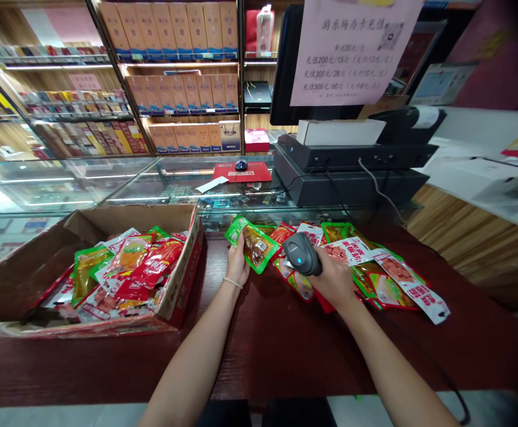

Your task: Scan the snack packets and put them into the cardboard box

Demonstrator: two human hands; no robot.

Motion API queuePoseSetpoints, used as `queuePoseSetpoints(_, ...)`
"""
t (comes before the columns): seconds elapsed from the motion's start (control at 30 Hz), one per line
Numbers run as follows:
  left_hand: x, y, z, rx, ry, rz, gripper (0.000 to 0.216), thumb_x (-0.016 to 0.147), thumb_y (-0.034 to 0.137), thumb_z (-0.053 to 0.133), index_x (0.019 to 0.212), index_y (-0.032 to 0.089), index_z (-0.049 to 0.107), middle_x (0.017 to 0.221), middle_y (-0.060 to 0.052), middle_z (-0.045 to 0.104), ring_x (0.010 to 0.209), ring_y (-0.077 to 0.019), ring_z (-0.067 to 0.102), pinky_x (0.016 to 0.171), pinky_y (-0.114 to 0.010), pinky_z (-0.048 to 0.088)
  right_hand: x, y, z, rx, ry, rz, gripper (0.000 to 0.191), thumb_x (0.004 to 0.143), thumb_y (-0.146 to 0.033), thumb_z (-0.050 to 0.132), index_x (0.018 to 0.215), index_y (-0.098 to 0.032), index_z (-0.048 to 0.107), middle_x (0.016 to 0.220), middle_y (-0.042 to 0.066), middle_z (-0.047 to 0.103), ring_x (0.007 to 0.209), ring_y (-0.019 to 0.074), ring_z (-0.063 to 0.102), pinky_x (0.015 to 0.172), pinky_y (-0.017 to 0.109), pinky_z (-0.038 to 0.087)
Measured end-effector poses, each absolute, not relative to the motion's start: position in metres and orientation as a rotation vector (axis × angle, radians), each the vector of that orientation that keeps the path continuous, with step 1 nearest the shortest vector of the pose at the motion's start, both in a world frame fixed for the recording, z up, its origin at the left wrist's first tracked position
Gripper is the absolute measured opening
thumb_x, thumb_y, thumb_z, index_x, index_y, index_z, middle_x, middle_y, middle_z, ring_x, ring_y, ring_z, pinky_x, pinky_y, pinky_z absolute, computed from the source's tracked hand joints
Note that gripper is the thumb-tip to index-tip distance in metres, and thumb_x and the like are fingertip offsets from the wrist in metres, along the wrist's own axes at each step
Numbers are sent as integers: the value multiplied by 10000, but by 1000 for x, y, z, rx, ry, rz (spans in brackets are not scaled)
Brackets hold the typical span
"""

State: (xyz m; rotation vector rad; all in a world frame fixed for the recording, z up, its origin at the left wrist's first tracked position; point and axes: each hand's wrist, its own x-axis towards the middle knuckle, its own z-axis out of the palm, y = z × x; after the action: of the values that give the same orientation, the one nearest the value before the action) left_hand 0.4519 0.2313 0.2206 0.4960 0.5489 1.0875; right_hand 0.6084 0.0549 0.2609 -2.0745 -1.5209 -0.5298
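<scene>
My left hand (238,264) grips a green-edged snack packet (256,244) with brown contents and a printed code facing up, held just above the dark red counter (250,338). In my right hand (335,277) is a dark grey barcode scanner (301,254), a small blue light on its top. The scanner's head points toward the packet, a short gap apart. Beneath and beyond my right hand lies a loose pile of snack packets (392,273) in red, green and white. To the left, an open cardboard box (188,267) contains many more snack packets (125,267).
Behind the counter's far edge is a glass display case (170,178) with a computer mouse (240,165) on a red mat (259,172). A black cash-register unit (330,184) stands at right, below a monitor bearing a pink paper sign (352,47). The scanner's cable (445,379) trails along the right side.
</scene>
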Motion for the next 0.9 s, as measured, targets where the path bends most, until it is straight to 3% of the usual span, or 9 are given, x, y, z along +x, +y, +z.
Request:
queuePoseSetpoints(0.23, 445, 230, 226, 557, 503, 1075, 237, 692, 170, 802, 892, 153, 674, 913, -33, 742, 881, -137, 693, 918, -305, 510, 608, 53, 263, -2125, -1489, -496, 406, 782, -357, 581, 1149, -185, 590, 785, 71, 739, 656, 249, 687, 559, 290, 399)
queuePoseSetpoints(0.4, 442, 230, 225, 513, 560, 1101, 174, 665, 162, 809, 739, 127, 655, 771, -14, 725, 772, -98, 680, 891, -274, 498, 605, 54, 267, -2144, -1557, -326, 482, 769, -363, 596, 1219, -200, 535, 848, 65, 744, 661, 252, 690, 567, 295, 404)
queuePoseSetpoints(0.53, 443, 230, 224, 496, 559, 1107, 173, 655, 155, 813, 725, 125, 657, 743, -4, 717, 751, -91, 676, 885, -268, 489, 603, 54, 266, -2156, -1645, -290, 526, 761, -384, 614, 1245, -210, 503, 850, 47, 746, 647, 255, 691, 556, 290, 379)
queuePoseSetpoints(0.7, 445, 231, 222, 541, 511, 1111, 200, 631, 150, 826, 711, 122, 644, 772, -25, 729, 817, -117, 687, 903, -285, 492, 603, 53, 265, -2155, -1744, -314, 355, 748, -351, 619, 1067, -207, 562, 783, 43, 741, 693, 261, 700, 572, 280, 355)
queuePoseSetpoints(0.9, 444, 232, 220, 526, 526, 1105, 208, 641, 167, 823, 769, 132, 663, 791, -19, 732, 809, -111, 687, 905, -286, 488, 605, 53, 266, -2107, -1682, -302, 427, 755, -351, 616, 1152, -208, 554, 835, 45, 748, 678, 241, 693, 567, 279, 367)
